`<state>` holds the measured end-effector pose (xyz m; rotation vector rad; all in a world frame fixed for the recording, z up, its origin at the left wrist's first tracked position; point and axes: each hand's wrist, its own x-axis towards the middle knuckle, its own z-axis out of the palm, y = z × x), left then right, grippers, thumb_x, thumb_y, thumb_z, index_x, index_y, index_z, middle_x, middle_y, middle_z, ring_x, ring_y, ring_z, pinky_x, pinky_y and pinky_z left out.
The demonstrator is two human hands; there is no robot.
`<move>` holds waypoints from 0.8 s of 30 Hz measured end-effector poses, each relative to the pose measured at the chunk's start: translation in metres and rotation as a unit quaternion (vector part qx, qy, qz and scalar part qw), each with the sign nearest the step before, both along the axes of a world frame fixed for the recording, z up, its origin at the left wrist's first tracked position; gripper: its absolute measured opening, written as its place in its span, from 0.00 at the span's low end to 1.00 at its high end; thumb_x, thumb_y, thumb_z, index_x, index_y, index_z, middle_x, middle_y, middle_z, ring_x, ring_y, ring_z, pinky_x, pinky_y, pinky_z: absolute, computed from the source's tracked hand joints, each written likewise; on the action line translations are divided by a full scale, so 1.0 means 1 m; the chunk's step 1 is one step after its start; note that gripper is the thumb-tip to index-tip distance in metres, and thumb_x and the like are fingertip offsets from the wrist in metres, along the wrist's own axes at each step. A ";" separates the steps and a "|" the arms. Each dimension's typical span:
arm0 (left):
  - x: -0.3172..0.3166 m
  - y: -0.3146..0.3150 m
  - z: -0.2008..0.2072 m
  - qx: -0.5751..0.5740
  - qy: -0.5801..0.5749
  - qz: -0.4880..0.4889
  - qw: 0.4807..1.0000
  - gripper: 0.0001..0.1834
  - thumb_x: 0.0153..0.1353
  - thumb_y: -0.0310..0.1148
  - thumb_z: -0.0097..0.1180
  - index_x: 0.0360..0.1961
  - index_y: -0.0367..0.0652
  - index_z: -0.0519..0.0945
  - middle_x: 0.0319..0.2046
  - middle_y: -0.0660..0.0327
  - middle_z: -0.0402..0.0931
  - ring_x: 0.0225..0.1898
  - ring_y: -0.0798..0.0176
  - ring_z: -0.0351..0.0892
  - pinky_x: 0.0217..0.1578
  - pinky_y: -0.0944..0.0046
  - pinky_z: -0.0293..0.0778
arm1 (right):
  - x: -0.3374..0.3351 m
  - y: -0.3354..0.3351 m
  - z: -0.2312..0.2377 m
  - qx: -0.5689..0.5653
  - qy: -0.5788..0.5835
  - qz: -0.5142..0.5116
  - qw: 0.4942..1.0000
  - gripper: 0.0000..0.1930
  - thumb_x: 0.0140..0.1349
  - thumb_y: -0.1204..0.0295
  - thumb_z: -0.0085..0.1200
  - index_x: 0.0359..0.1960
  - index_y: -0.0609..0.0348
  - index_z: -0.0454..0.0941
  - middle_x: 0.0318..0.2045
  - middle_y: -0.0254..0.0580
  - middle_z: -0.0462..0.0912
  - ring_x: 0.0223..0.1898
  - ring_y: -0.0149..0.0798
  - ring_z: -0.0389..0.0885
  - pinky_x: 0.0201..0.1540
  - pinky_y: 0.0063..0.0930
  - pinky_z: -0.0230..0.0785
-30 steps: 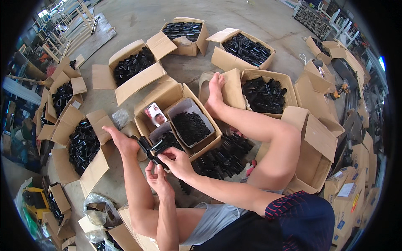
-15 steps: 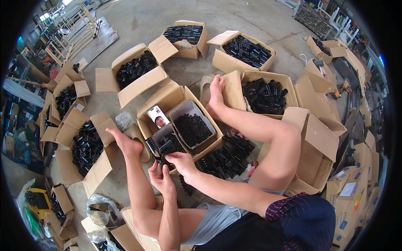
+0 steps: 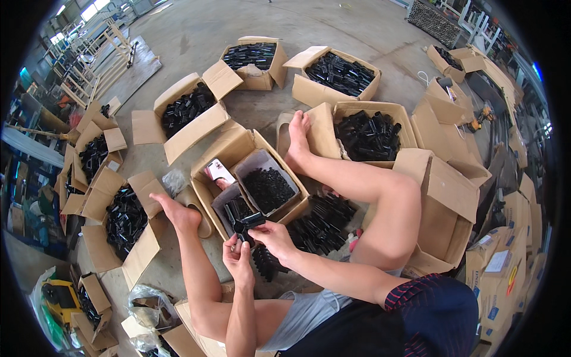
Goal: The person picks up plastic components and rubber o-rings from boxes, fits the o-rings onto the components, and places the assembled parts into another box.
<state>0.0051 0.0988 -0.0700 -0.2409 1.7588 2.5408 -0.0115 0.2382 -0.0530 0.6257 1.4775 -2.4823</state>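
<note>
The left hand (image 3: 241,262) is holding the lower end of a black tubular fitting (image 3: 254,220) from about 6 o'clock, thumb and fingers closing narrowly on it. The right hand (image 3: 275,237) is pinching the same piece from 4 o'clock; its fingertips are partly hiding behind the part, so their exact contact is not showing. The fitting is sitting in both hands, in front of the near edge of an open carton (image 3: 223,147).

From the hands, that carton is standing at 12 o'clock. Inside, a grey bin (image 3: 256,159) is holding small black pieces, a second bin is lying nearer the hands with more black pieces, and a white-and-red picture card or screen (image 3: 220,173) is resting at 11 o'clock. A pile of long black parts (image 3: 321,223) is spreading on the floor between 2 and 3 o'clock.

Further cartons of black parts are standing around at 9 (image 3: 140,262), 11 (image 3: 196,132), 12 (image 3: 262,81), 1 (image 3: 324,92) and 2 o'clock (image 3: 323,130). Bare feet are resting at 10 and 1 o'clock.
</note>
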 end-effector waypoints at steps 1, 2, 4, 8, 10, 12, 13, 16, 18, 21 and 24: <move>0.003 0.001 -0.003 -0.011 0.010 -0.004 1.000 0.17 0.67 0.19 0.58 0.55 0.37 0.71 0.46 0.57 0.82 0.44 0.74 0.78 0.45 0.72 0.71 | 0.002 0.002 0.000 -0.006 -0.004 -0.005 1.000 0.09 0.64 0.72 0.64 0.42 0.64 0.86 0.36 0.36 0.86 0.38 0.26 0.80 0.44 0.24 0.70; 0.004 0.003 -0.008 -0.021 0.020 -0.008 1.000 0.17 0.67 0.20 0.58 0.55 0.39 0.71 0.46 0.58 0.82 0.40 0.77 0.76 0.38 0.75 0.68 | 0.006 0.003 -0.001 -0.013 -0.009 -0.009 1.000 0.09 0.63 0.72 0.65 0.41 0.63 0.86 0.35 0.35 0.86 0.37 0.26 0.79 0.44 0.23 0.70; 0.006 0.007 -0.011 -0.033 0.037 -0.013 0.999 0.16 0.68 0.20 0.57 0.54 0.40 0.71 0.47 0.57 0.83 0.41 0.76 0.78 0.37 0.75 0.71 | 0.008 0.003 0.001 -0.059 -0.060 -0.032 0.996 0.08 0.63 0.72 0.64 0.41 0.61 0.86 0.34 0.33 0.86 0.37 0.26 0.79 0.43 0.23 0.69; 0.007 0.013 -0.009 -0.056 0.068 -0.015 0.996 0.16 0.67 0.17 0.56 0.54 0.36 0.69 0.50 0.51 0.82 0.53 0.64 0.81 0.56 0.66 0.74 | 0.010 0.002 0.007 -0.087 -0.116 -0.041 0.989 0.06 0.65 0.71 0.64 0.38 0.59 0.86 0.32 0.30 0.84 0.36 0.24 0.77 0.43 0.24 0.69; 0.006 0.017 -0.006 -0.045 0.073 -0.004 0.996 0.16 0.67 0.18 0.56 0.54 0.37 0.70 0.48 0.53 0.83 0.47 0.68 0.82 0.50 0.69 0.75 | 0.012 0.001 0.003 -0.050 -0.081 -0.040 0.995 0.07 0.65 0.70 0.63 0.40 0.60 0.84 0.33 0.30 0.84 0.36 0.24 0.77 0.42 0.24 0.69; 0.006 0.018 -0.005 -0.026 0.041 -0.015 0.999 0.16 0.67 0.19 0.57 0.54 0.38 0.71 0.46 0.56 0.83 0.41 0.72 0.81 0.43 0.72 0.74 | 0.015 0.004 -0.009 0.016 -0.006 -0.029 0.999 0.12 0.66 0.69 0.63 0.47 0.61 0.81 0.35 0.32 0.84 0.36 0.24 0.78 0.41 0.23 0.70; 0.007 0.011 -0.005 -0.018 0.008 -0.028 0.999 0.15 0.67 0.20 0.58 0.53 0.39 0.71 0.45 0.57 0.83 0.38 0.74 0.79 0.39 0.73 0.73 | 0.016 0.003 -0.004 0.015 0.006 -0.041 0.999 0.15 0.66 0.69 0.63 0.51 0.61 0.78 0.36 0.33 0.84 0.37 0.24 0.78 0.41 0.23 0.70; 0.008 0.000 -0.001 -0.024 -0.046 -0.067 0.996 0.15 0.67 0.22 0.59 0.52 0.41 0.73 0.40 0.61 0.84 0.31 0.78 0.75 0.31 0.76 0.66 | 0.024 0.023 0.016 -0.035 0.010 -0.025 0.999 0.31 0.66 0.68 0.64 0.65 0.59 0.61 0.40 0.37 0.82 0.35 0.25 0.80 0.38 0.22 0.74; 0.008 0.010 0.007 -0.030 -0.035 -0.095 0.994 0.15 0.66 0.21 0.59 0.52 0.42 0.74 0.39 0.61 0.85 0.29 0.80 0.73 0.27 0.78 0.63 | 0.030 0.054 0.005 -0.088 0.010 0.019 0.996 0.23 0.68 0.66 0.63 0.58 0.62 0.70 0.39 0.38 0.83 0.34 0.26 0.82 0.36 0.20 0.77; 0.012 0.017 0.012 -0.013 -0.057 -0.171 0.984 0.16 0.65 0.16 0.59 0.51 0.38 0.73 0.44 0.55 0.84 0.42 0.71 0.82 0.43 0.74 0.77 | 0.041 0.076 0.007 -0.042 -0.003 0.027 0.999 0.18 0.69 0.65 0.61 0.52 0.66 0.75 0.40 0.40 0.82 0.38 0.28 0.84 0.43 0.22 0.82; 0.016 0.022 0.007 -0.021 -0.059 -0.219 0.974 0.15 0.65 0.16 0.59 0.50 0.36 0.72 0.47 0.50 0.84 0.44 0.69 0.83 0.45 0.71 0.79 | 0.046 0.089 0.016 -0.041 -0.015 -0.005 0.999 0.18 0.70 0.65 0.60 0.52 0.68 0.76 0.40 0.41 0.82 0.41 0.30 0.84 0.47 0.24 0.84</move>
